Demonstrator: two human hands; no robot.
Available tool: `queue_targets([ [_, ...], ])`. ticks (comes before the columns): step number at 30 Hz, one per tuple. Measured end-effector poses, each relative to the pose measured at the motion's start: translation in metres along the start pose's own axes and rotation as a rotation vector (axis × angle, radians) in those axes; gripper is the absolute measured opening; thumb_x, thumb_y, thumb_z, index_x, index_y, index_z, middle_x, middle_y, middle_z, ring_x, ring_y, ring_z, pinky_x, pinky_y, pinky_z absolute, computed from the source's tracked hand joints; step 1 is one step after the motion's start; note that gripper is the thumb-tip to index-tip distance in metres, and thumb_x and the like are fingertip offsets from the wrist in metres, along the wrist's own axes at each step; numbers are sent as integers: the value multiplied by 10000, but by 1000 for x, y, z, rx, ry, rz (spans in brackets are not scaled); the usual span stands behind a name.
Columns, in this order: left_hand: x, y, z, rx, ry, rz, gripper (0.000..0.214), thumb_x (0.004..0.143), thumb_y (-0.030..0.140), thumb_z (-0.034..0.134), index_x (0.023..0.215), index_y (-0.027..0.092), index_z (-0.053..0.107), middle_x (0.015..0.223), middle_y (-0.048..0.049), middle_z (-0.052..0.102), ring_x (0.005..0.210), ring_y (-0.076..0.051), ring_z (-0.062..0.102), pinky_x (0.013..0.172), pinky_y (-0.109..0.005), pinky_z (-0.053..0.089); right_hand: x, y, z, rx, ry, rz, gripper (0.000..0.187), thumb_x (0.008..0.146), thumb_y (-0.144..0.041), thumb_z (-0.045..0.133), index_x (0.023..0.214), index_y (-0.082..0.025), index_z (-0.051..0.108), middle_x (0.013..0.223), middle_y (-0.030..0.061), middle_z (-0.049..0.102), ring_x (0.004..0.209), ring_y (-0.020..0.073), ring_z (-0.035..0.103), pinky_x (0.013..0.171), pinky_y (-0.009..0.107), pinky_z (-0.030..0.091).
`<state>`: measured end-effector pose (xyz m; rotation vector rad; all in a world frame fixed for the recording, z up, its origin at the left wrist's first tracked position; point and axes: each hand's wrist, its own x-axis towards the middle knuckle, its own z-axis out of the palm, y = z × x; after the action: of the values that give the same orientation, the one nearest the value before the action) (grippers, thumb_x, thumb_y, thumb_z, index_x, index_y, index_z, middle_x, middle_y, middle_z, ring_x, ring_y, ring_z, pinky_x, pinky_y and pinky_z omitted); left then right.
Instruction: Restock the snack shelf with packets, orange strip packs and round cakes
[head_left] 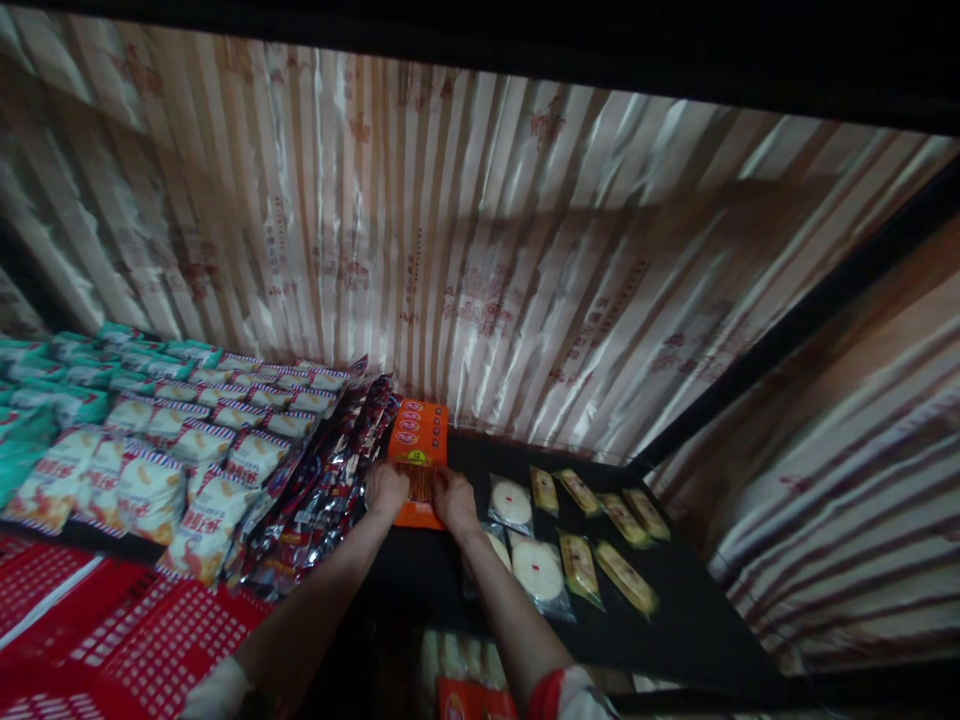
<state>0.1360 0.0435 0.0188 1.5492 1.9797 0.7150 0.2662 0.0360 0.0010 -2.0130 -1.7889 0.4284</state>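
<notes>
An orange snack packet point(421, 428) lies at the back of the dark shelf point(472, 460), its long side running towards the curtain. My left hand point(388, 490) grips its left edge, with the fingers closed. On the opposite edge my right hand point(454, 497) is closed in the same way. Brown sticks of food show between the two hands. Close to my left hand are dark red shiny snack packets point(322, 500), stacked in a row. Right of my right hand lie round white flat cakes in clear wrappers point(537, 568).
Wrapped yellow snack bars point(628, 578) lie farther right. White chip bags point(150, 488) and green bags point(67, 400) fill the left. Red perforated baskets point(172, 625) stand at the front left. A printed curtain point(480, 250) closes the back; a dark post point(795, 320) slants at right.
</notes>
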Motion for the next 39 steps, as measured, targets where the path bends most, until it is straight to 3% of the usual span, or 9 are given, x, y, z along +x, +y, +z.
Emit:
queue_targets([
  [19, 3, 1, 5, 167, 6, 2, 287, 781, 133, 429, 971, 98, 641, 1070, -141, 638, 1026, -216, 571, 888, -261, 392, 1, -3, 1, -73, -30, 48, 350, 911, -330, 334, 1083, -199, 610, 1026, 101, 589, 792, 140, 604, 728, 225, 424],
  [33, -5, 1, 11, 297, 77, 31, 388, 769, 166, 429, 1114, 70, 577, 1152, -141, 593, 1080, -253, 518, 927, -316, 386, 1, 3, 9, -37, -8, 23, 323, 896, -285, 367, 1076, -187, 616, 1045, 110, 571, 804, 142, 584, 743, 228, 421],
  [36, -8, -1, 16, 332, 126, 51, 453, 761, 173, 428, 1189, 61, 529, 1232, -150, 542, 1106, -279, 498, 912, -358, 404, 1, 4, 9, -14, 1, 17, 329, 890, -263, 370, 1101, -179, 608, 1066, 118, 566, 824, 149, 589, 767, 228, 424],
  [39, -9, -2, 22, 363, 162, 154, 494, 771, 156, 409, 1254, 78, 479, 1361, -143, 424, 1228, -284, 389, 968, -380, 366, 1, 4, 9, -3, 4, 17, 334, 888, -257, 370, 1101, -163, 610, 1079, 127, 563, 853, 158, 592, 788, 230, 425],
])
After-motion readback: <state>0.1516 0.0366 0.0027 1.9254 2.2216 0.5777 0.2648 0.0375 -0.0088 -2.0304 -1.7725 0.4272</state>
